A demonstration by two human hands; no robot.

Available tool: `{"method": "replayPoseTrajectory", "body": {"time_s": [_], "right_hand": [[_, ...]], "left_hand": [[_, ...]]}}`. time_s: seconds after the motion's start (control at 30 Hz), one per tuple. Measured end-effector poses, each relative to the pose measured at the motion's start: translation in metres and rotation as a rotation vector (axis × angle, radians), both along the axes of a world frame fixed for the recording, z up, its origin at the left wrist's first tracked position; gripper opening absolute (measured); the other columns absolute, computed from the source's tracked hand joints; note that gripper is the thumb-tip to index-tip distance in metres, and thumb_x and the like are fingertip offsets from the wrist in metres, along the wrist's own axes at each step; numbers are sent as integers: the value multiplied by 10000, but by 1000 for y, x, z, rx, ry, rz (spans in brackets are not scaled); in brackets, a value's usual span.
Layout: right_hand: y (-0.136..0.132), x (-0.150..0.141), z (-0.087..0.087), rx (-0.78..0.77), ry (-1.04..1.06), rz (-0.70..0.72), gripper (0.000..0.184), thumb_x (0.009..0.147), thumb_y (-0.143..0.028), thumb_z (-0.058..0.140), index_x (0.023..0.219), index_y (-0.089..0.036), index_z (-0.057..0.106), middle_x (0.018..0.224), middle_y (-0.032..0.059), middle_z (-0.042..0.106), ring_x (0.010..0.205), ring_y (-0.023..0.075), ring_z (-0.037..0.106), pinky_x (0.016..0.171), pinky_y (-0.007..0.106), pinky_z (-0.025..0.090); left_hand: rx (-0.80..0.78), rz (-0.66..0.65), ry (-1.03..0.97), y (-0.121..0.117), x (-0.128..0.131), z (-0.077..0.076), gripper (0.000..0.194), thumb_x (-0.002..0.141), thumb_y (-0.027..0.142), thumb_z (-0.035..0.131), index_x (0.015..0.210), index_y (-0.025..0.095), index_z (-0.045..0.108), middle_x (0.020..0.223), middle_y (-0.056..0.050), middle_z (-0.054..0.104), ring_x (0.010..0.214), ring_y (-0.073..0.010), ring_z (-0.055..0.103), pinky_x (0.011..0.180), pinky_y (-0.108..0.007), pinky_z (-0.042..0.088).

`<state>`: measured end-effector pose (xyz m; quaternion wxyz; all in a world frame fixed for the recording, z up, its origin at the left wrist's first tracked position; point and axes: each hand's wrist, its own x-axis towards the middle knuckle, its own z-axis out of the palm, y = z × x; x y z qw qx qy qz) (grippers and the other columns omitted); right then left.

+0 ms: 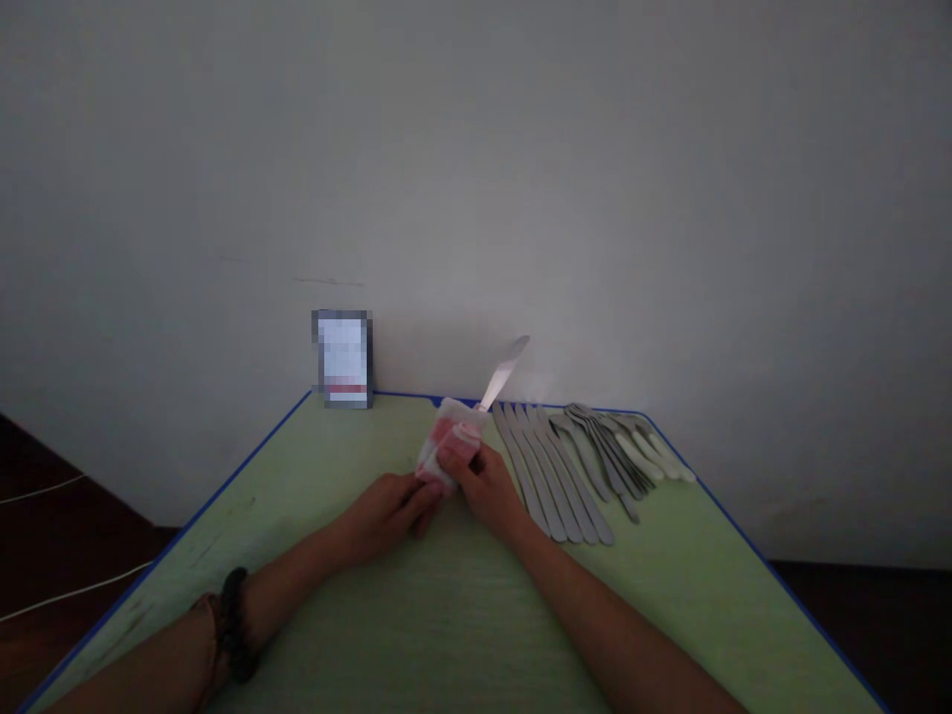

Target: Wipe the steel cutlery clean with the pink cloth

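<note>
My right hand [483, 486] is closed around a white and pink cloth [448, 439] wrapped round a table knife [506, 372], whose blade sticks up and to the right. My left hand [387, 511] is closed on the lower end of the knife and cloth, fingers touching the right hand. Both hands rest on the green table [446, 635].
A row of several knives [546, 476] lies right of my hands, then a pile of forks [602, 446] and spoons [654, 451]. A small blurred card [343, 359] stands against the white wall at the table's back left. The table has a blue rim.
</note>
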<state>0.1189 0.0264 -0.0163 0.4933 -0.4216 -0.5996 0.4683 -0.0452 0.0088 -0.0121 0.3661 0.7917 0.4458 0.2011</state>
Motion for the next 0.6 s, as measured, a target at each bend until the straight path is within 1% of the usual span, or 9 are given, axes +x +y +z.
{"method": "replayPoseTrajectory", "body": {"time_s": [0.1, 0.33, 0.6], "right_hand": [[0, 0, 0, -9, 13, 6, 295, 743, -451, 617, 688, -169, 551, 648, 4, 543, 585, 112, 451, 542, 242, 368], [-1, 0, 1, -8, 5, -7, 274, 750, -427, 617, 666, -175, 548, 630, -1, 536, 575, 109, 439, 528, 238, 357], [-1, 0, 1, 10, -20, -26, 278, 750, -433, 617, 668, -175, 555, 624, -1, 539, 568, 110, 441, 527, 240, 359]], "left_hand": [[-1, 6, 3, 0, 1, 1, 539, 934, 452, 236, 543, 190, 499, 540, 18, 515, 536, -117, 478, 630, -221, 392], [-2, -9, 13, -1, 0, 2, 510, 928, 469, 277, 565, 189, 499, 541, 24, 516, 530, -118, 481, 606, -222, 386], [-2, -14, 3, -2, 1, 1, 511, 933, 466, 269, 569, 189, 496, 534, 27, 505, 523, -118, 482, 604, -224, 386]]}}
